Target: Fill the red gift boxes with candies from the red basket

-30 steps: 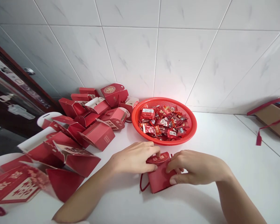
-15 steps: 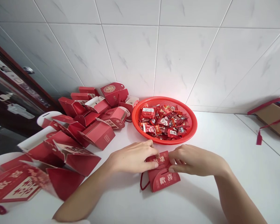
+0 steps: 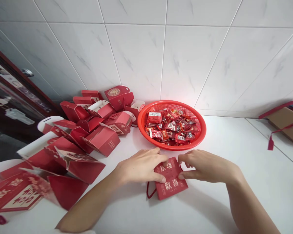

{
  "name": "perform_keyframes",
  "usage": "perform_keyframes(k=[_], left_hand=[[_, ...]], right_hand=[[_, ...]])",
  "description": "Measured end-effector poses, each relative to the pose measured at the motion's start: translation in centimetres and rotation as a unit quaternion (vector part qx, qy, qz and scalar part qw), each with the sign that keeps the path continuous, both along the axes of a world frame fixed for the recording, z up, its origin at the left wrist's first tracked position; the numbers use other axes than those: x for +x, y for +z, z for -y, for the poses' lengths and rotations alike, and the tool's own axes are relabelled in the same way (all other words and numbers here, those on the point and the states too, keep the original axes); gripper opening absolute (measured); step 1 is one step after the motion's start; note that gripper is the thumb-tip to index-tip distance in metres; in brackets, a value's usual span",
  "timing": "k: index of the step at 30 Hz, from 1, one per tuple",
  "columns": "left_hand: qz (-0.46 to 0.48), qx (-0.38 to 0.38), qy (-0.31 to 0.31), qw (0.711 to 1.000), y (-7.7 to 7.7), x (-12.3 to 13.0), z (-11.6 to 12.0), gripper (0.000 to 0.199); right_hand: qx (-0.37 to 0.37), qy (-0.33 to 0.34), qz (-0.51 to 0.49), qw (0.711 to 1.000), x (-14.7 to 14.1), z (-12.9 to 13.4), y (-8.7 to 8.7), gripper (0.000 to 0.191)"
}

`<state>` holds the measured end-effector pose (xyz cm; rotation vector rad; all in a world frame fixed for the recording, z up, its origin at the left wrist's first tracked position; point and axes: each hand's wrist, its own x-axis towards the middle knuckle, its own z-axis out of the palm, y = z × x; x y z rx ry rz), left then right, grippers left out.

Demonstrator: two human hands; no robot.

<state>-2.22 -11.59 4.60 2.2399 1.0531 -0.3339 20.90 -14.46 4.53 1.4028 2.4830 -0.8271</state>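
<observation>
A red paper gift box with pale gold lettering lies on the white surface, its top panels closed flat. My left hand grips its left side, thumb pressed on the top and fingers bent over the far part. At the right edge my right hand has its thumb and curled fingers closed on the box; part of that edge is hidden by the fingers. A dark red cord loop sticks out at the box's left. Just beyond both hands stands a red plastic basket holding many small wrapped sweets.
Many red gift boxes, several with flaps standing up, crowd the left side. A brown-sided box with a red tassel sits at the far right. White wall tiles rise behind, and a door with keys is at left.
The box's top flaps, raised and overlapping before, now lie flat, and the lettering shows in full. My left thumb has shifted down onto the top. My right fingers have moved slightly outward.
</observation>
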Motion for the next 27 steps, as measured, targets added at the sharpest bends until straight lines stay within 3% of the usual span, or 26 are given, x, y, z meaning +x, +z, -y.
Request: perform_keyframes(k=[7, 14, 18, 21, 25, 27], left_hand=[[0.013, 0.017, 0.015, 1.0, 0.0, -0.9, -1.2, 0.024], [0.025, 0.02, 0.01, 0.999, -0.3, -0.9, -1.1, 0.02], [0.029, 0.021, 0.009, 0.999, -0.1, -0.7, -1.0, 0.019], [0.033, 0.018, 0.012, 0.999, 0.1, -0.6, -1.0, 0.02], [0.033, 0.028, 0.013, 0.999, 0.0, -0.3, -0.8, 0.023], [0.046, 0.035, 0.014, 0.998, -0.3, 0.1, -0.6, 0.026]], right_hand=[[-0.036, -0.017, -0.06, 0.997, 1.7, -0.3, 0.3, 0.023], [-0.086, -0.043, -0.076, 0.992, 2.1, -0.4, -3.7, 0.043], [-0.08, -0.048, -0.156, 0.983, 3.0, -0.3, -5.3, 0.024], [-0.094, -0.068, -0.282, 0.952, 3.8, -0.1, -4.6, 0.023], [-0.14, -0.112, -0.444, 0.878, 3.7, 0.3, -2.5, 0.033], [-0.128, -0.106, -0.443, 0.881, 2.7, 0.6, -1.8, 0.03]])
